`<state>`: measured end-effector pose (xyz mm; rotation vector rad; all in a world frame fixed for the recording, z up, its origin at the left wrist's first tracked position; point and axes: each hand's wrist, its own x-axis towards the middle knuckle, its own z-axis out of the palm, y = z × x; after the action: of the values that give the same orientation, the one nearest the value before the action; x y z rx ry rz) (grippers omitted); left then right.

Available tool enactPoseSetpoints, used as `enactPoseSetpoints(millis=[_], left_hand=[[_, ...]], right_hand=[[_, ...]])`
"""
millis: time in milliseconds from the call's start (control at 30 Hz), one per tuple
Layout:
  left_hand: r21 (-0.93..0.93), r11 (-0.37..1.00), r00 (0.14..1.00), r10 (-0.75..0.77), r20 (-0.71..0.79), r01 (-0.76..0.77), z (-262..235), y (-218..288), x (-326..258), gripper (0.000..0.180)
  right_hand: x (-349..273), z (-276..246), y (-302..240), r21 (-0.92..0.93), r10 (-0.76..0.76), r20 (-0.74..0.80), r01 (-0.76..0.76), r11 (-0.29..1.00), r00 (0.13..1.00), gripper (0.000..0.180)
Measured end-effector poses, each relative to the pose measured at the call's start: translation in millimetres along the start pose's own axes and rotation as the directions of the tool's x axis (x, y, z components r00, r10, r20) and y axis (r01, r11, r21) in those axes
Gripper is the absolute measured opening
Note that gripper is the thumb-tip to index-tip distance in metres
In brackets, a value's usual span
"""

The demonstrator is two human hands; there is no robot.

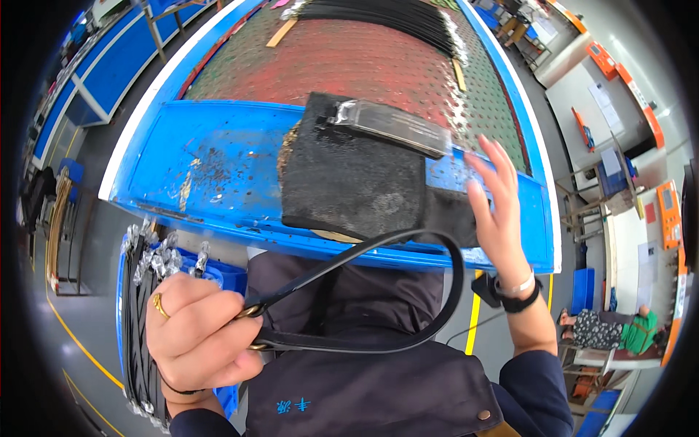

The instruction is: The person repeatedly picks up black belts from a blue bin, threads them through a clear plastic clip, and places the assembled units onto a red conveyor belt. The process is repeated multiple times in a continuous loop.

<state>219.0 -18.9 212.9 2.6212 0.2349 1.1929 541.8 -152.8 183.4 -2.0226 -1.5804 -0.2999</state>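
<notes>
Black strap (342, 341), pinched by left fingers (211, 346), loops lengthwise rightward; right fingers (504, 175) spread.

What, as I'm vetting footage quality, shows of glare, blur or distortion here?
Head view: the blue workbench has edges that bow outward, and the picture darkens to black at its sides; head view: bright glare on the clear-wrapped block; head view: the right hand looks slightly soft, perhaps from motion, while the left hand looks crisper.
</notes>
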Motion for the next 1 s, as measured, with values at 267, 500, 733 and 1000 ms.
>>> enactPoseSetpoints(millis=[267, 500, 733, 1000], left_hand=[[0.101, 0.969, 0.974, 0.221, 0.049, -0.225, 21, 0, 22, 0.021], [0.147, 0.929, 0.933, 0.353, -0.067, -0.340, 53, 21, 49, 0.013], [0.147, 0.918, 0.927, 0.375, -0.017, -0.369, 53, 31, 53, 0.011], [0.143, 0.901, 0.911, 0.394, 0.123, -0.409, 43, 32, 48, 0.021]], right_hand=[[-51, -40, -12, -0.118, 0.071, -0.014, -0.072, 0.990, 0.997, 0.029], [-54, -51, -80, -0.148, -0.446, -0.111, 0.429, 0.891, 0.888, 0.050], [-38, -43, -88, -0.187, -0.610, -0.003, 0.599, 0.779, 0.793, 0.057], [-49, -40, -99, 0.097, -0.371, -0.079, 0.378, 0.921, 0.925, 0.052]])
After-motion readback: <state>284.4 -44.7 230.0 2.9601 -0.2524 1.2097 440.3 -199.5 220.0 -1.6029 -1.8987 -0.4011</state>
